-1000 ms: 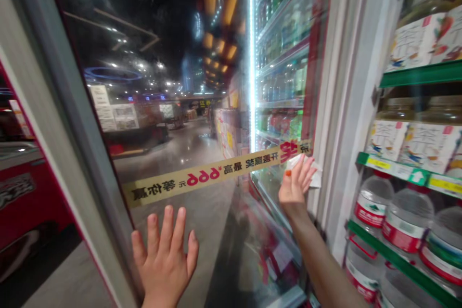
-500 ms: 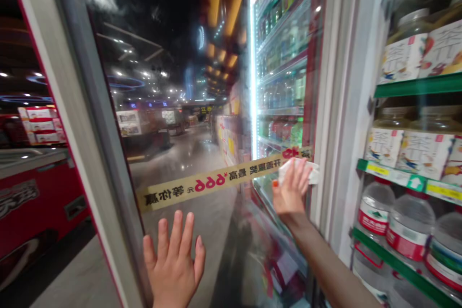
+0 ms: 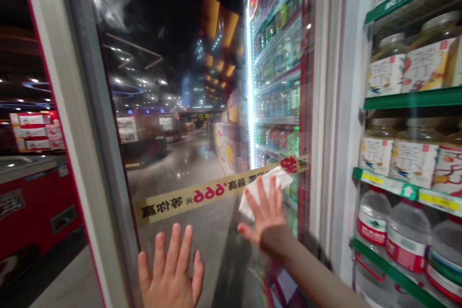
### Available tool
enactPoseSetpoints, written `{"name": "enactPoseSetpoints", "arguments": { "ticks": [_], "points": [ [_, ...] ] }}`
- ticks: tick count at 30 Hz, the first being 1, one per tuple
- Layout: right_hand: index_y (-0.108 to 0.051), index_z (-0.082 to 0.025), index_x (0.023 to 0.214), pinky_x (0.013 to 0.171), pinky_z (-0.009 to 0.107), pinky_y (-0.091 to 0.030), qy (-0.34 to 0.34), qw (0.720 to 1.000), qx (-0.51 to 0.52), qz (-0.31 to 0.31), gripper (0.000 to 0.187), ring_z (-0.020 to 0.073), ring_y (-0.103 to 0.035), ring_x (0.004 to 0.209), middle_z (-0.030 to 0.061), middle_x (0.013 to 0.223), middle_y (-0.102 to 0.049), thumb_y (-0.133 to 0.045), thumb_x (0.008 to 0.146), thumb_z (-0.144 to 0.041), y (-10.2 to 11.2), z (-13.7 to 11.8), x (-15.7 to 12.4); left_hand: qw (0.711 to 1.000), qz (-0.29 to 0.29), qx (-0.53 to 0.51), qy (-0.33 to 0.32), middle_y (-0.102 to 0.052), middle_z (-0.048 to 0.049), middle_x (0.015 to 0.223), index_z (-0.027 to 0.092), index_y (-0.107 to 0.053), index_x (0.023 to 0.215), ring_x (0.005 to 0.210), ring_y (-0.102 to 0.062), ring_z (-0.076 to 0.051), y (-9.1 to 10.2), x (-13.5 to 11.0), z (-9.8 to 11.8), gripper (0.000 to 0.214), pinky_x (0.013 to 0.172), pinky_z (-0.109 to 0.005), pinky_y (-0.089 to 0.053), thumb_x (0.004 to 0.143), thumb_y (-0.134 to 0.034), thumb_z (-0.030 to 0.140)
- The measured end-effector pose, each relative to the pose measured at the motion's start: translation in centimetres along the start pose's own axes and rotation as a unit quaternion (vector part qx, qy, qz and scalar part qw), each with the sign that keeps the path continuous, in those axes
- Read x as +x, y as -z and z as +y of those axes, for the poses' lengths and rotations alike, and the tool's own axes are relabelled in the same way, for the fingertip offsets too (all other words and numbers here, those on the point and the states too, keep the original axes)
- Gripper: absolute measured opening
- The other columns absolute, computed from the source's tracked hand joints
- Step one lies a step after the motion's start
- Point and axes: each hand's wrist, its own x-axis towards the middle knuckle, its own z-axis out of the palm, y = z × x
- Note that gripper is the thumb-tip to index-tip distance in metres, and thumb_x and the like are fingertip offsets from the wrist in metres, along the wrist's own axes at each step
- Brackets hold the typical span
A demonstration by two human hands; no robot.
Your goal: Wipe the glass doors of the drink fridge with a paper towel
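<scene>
Sliding left and down, the right hand (image 3: 265, 214) has left the edge of the glass door (image 3: 173, 48) and now sits nearer the middle. The white cloth (image 3: 279, 178) has come along with it. The left hand (image 3: 171, 274) has hardly moved.

The yellow strip (image 3: 187, 197) stuck across the glass is a good marker. The cloth covers a bit of the strip near its right end, just left of the red mark there. The rest of the cloth hangs below the strip.

The right hand is just below the strip. It is spread flat with its fingers wide, and it presses the cloth on the glass. It does not grab the cloth. I think the flat palm pins the cloth so all of it stays touching the glass.

The left hand is well below the strip, under its middle, at the bottom of the picture. It is open too, with fingers up and a little apart. It lies flat on the glass and holds nothing. It looks like it keeps the door steady while the other hand pushes.

To the right of the strip, past the white frame (image 3: 332, 106), are green shelves (image 3: 411, 98). Jars (image 3: 386, 70) with paper labels stand higher than the strip. Water bottles (image 3: 407, 238) with red labels stand lower than it.
</scene>
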Motion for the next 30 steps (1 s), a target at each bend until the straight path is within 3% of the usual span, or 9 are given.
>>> {"name": "enactPoseSetpoints", "arguments": {
  "ticks": [3, 7, 9, 12, 15, 17, 22, 27, 30],
  "points": [
    [-0.045, -0.04, 0.165, 0.131, 0.074, -0.024, 0.154, 0.988, 0.009, -0.012, 0.089, 0.0453, -0.005, 0.169, 0.004, 0.181, -0.028, -0.073, 0.088, -0.074, -1.2, -1.5, -4.6, 1.0, -0.003, -0.011, -0.004, -0.025, -0.0006, 0.18, 0.025, -0.034, 0.169, 0.171, -0.013, -0.021, -0.1, -0.1, 0.1, 0.077, 0.141, -0.046, -0.002, 0.099, -0.065, 0.032],
    [-0.006, -0.023, 0.176, 0.121, 0.087, -0.026, -0.15, 0.984, -0.002, 0.094, 0.083, 0.0514, 0.004, 0.168, 0.0181, 0.184, 0.003, -0.041, 0.108, -0.055, -0.2, 0.5, -0.1, 1.0, -0.007, -0.012, 0.012, -0.028, -0.0009, 0.179, 0.026, -0.034, 0.169, 0.171, -0.014, -0.021, -0.5, -0.5, 0.2, 0.076, 0.142, -0.048, -0.002, 0.099, -0.064, 0.031],
    [0.002, -0.02, 0.176, 0.121, 0.089, -0.022, -0.208, 0.972, 0.004, 0.107, 0.08, 0.0509, 0.012, 0.167, 0.0183, 0.182, 0.015, -0.034, 0.111, -0.05, 0.6, -0.3, 4.0, 1.0, -0.007, -0.014, 0.018, -0.028, -0.0029, 0.179, 0.025, -0.031, 0.17, 0.171, -0.014, -0.023, -0.7, -0.9, -0.1, 0.081, 0.142, -0.05, -0.004, 0.098, -0.066, 0.029],
    [-0.022, -0.034, 0.174, 0.13, 0.079, -0.017, 0.014, 0.997, 0.007, 0.069, 0.085, 0.0459, 0.009, 0.169, 0.0047, 0.185, -0.002, -0.051, 0.103, -0.068, 0.9, -3.9, 5.8, 0.999, 0.006, -0.047, 0.003, -0.02, -0.0061, 0.182, 0.023, -0.017, 0.174, 0.171, -0.014, -0.024, -0.8, -1.3, -0.6, 0.092, 0.141, -0.051, -0.007, 0.096, -0.067, 0.023],
    [-0.044, -0.045, 0.165, 0.139, 0.053, -0.019, 0.29, 0.956, 0.013, 0.038, 0.083, 0.0301, -0.002, 0.171, -0.0132, 0.18, -0.025, -0.056, 0.093, -0.085, 0.9, -6.4, 4.2, 0.995, 0.023, -0.093, -0.004, -0.012, -0.0077, 0.184, 0.021, -0.006, 0.174, 0.171, -0.012, -0.025, -0.7, -1.6, -1.0, 0.096, 0.141, -0.051, -0.009, 0.096, -0.062, 0.019],
    [-0.044, -0.045, 0.164, 0.14, 0.051, -0.018, 0.301, 0.953, 0.017, 0.042, 0.078, 0.0266, -0.004, 0.171, -0.0154, 0.178, -0.03, -0.056, 0.096, -0.082, 1.5, -6.4, 4.9, 0.993, 0.026, -0.112, -0.002, -0.008, -0.0076, 0.185, 0.02, -0.005, 0.175, 0.171, -0.011, -0.026, -0.8, -2.1, -1.2, 0.095, 0.141, -0.052, -0.009, 0.097, -0.059, 0.019],
    [-0.029, -0.038, 0.171, 0.128, 0.084, -0.011, 0.077, 0.994, 0.055, 0.062, 0.077, 0.0449, 0.008, 0.169, -0.0005, 0.184, -0.015, -0.06, 0.104, -0.06, 3.2, -8.4, 11.9, 0.982, 0.046, -0.163, 0.079, -0.001, -0.0089, 0.185, 0.027, -0.003, 0.175, 0.172, -0.003, -0.033, -2.0, -5.4, -1.9, 0.097, 0.139, -0.065, -0.009, 0.094, -0.057, 0.029],
    [-0.052, -0.036, 0.16, 0.14, 0.047, -0.019, 0.411, 0.911, 0.048, -0.008, 0.087, 0.0242, 0.003, 0.171, -0.0143, 0.178, -0.031, -0.07, 0.088, -0.082, 1.3, -12.3, 8.6, 0.976, 0.048, -0.185, 0.1, 0.007, -0.0041, 0.185, 0.031, 0.003, 0.175, 0.171, 0.002, -0.038, -2.3, -8.3, -2.6, 0.103, 0.137, -0.067, -0.019, 0.091, -0.056, 0.044],
    [-0.052, -0.039, 0.159, 0.14, 0.048, -0.019, 0.396, 0.917, 0.055, -0.013, 0.083, 0.0225, -0.001, 0.171, -0.0154, 0.178, -0.031, -0.069, 0.09, -0.081, 1.6, -11.0, 8.8, 0.973, 0.024, -0.209, 0.098, -0.001, -0.0072, 0.186, 0.029, -0.002, 0.175, 0.171, -0.009, -0.038, -1.5, -8.6, -2.3, 0.092, 0.135, -0.065, -0.027, 0.095, -0.047, 0.037]
  ]
}}
